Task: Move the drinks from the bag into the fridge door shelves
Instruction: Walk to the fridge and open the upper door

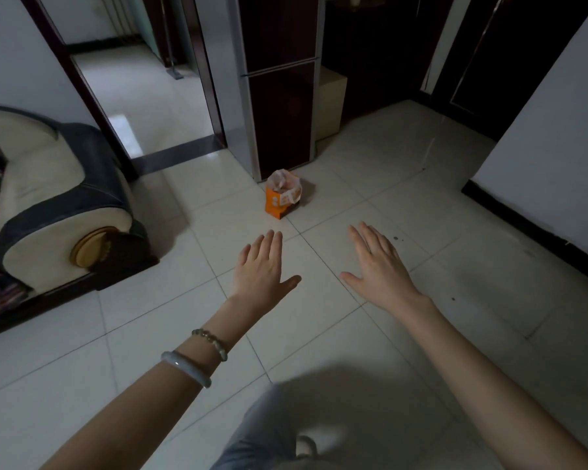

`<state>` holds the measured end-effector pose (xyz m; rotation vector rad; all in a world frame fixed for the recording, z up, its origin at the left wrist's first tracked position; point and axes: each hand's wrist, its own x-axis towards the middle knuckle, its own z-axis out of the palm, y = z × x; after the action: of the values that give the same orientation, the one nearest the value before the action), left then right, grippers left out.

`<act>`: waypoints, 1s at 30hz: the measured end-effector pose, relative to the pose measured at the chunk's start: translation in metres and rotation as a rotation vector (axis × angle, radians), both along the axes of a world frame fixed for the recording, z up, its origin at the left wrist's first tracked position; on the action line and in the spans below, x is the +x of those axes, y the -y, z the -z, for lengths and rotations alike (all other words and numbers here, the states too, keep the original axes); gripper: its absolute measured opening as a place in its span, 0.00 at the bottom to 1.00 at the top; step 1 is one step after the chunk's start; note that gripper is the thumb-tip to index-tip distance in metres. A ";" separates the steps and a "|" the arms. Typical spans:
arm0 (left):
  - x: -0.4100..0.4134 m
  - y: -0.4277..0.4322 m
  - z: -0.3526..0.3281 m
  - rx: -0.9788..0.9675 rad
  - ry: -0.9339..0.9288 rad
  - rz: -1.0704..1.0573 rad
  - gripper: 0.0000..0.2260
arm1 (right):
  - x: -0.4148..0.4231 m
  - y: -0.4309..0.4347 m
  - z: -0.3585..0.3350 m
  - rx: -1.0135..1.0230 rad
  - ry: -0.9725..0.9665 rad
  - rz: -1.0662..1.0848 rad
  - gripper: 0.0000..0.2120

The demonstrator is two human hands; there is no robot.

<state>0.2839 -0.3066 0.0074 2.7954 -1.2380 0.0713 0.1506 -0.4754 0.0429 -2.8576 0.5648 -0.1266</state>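
An orange and white bag (282, 196) stands on the tiled floor, right in front of the dark fridge (279, 83). The fridge's doors are closed. What the bag holds is hidden by its crumpled top. My left hand (260, 266) and my right hand (377, 262) are both stretched out in front of me, palms down, fingers spread, holding nothing. Both hover well short of the bag, one on each side of it. Two bracelets sit on my left wrist.
A cream and dark sofa (58, 205) fills the left side. An open doorway (143, 96) lies left of the fridge. A cream box (331, 100) stands to the fridge's right. A white wall (550, 157) with dark skirting runs along the right.
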 end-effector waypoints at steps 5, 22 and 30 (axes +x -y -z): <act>0.059 0.039 0.006 0.007 0.019 -0.002 0.40 | 0.057 0.039 0.005 -0.019 0.005 -0.002 0.39; 0.338 0.185 0.005 0.045 0.020 -0.017 0.41 | 0.328 0.178 -0.012 0.001 0.040 0.007 0.38; 0.406 0.224 0.007 0.001 0.007 -0.027 0.41 | 0.399 0.214 -0.010 -0.018 0.014 0.004 0.38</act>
<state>0.6899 -0.5305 0.0000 2.8153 -1.2015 0.0829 0.5494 -0.6890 0.0529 -2.8711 0.5701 -0.1527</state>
